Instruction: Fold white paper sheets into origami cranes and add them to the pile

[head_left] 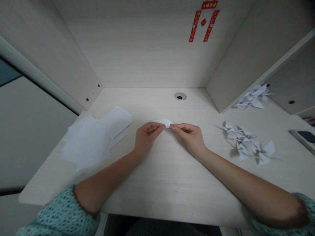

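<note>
A small folded piece of white paper [166,121] is held between my two hands over the middle of the desk. My left hand [148,135] pinches its near edge from the left with thumb and forefinger. From the right, my right hand [190,135] pinches the same edge, its fingertips close beside the left ones. The fingers partly cover the paper, so its full folded shape is hidden. A spread of flat white paper sheets [92,139] lies left of my left hand. Several folded paper cranes [246,142] sit to the right of my right hand.
More folded paper pieces [254,96] are heaped by the right partition [236,62]. A phone [305,139] lies at the far right. A round cable hole [180,96] is set in the pale desk [157,183] near the back panel, which carries red stickers [194,26].
</note>
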A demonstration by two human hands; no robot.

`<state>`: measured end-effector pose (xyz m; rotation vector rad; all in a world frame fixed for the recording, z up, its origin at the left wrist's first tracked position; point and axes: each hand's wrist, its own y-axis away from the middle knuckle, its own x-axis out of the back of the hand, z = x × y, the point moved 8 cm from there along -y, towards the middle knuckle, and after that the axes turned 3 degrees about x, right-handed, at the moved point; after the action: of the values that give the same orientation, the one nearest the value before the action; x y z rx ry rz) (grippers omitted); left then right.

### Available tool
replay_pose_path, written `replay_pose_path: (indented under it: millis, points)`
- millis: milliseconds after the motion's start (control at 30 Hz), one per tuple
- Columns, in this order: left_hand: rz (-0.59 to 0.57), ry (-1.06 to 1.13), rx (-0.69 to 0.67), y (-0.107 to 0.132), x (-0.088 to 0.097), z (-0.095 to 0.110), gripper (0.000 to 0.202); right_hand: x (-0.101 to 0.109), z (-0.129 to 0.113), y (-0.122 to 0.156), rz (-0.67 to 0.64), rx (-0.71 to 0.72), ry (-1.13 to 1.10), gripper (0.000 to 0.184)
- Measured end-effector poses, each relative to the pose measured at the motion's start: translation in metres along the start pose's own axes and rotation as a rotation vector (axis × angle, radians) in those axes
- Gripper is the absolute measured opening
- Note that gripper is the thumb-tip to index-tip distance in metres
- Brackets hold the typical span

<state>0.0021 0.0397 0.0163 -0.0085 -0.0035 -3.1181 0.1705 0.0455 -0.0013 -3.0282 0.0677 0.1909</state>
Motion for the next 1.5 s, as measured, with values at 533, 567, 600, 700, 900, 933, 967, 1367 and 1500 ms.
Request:
replay_pose_path:
  millis: [533,567,600,700,900,933,967,1367,1500]
  points:
    - [0.002,0.075,0.060,-0.001,-0.002,-0.004,0.022,0.000,-0.006,0.001,0.012,0.028,0.053,0.014]
    - [-0.006,0.080,0.060,-0.001,-0.002,-0.004,0.022,0.000,-0.005,0.001,0.012,0.022,0.046,0.014]
    - [-0.014,0.085,0.063,-0.001,-0.002,-0.005,0.022,0.000,-0.004,0.000,0.010,0.016,0.038,0.014]
    - [-0.028,0.103,0.080,-0.001,-0.003,-0.006,0.025,0.000,-0.001,0.000,0.001,-0.001,0.014,0.015]
    - [-0.007,0.125,0.095,0.000,-0.003,-0.008,0.028,-0.002,0.000,0.001,-0.003,-0.032,-0.004,0.014]
    - [-0.008,0.129,0.094,-0.001,-0.003,-0.008,0.028,-0.002,0.000,0.001,-0.005,-0.038,-0.011,0.014]
    - [-0.015,0.134,0.093,-0.001,-0.003,-0.009,0.028,-0.002,0.001,0.001,-0.007,-0.043,-0.021,0.014]
    - [-0.018,0.155,0.097,-0.001,-0.003,-0.008,0.025,-0.003,0.000,0.000,-0.008,-0.023,-0.113,0.019]
    - [-0.004,0.168,0.106,-0.001,-0.002,-0.010,0.024,-0.001,0.000,0.000,0.002,-0.007,-0.053,0.018]
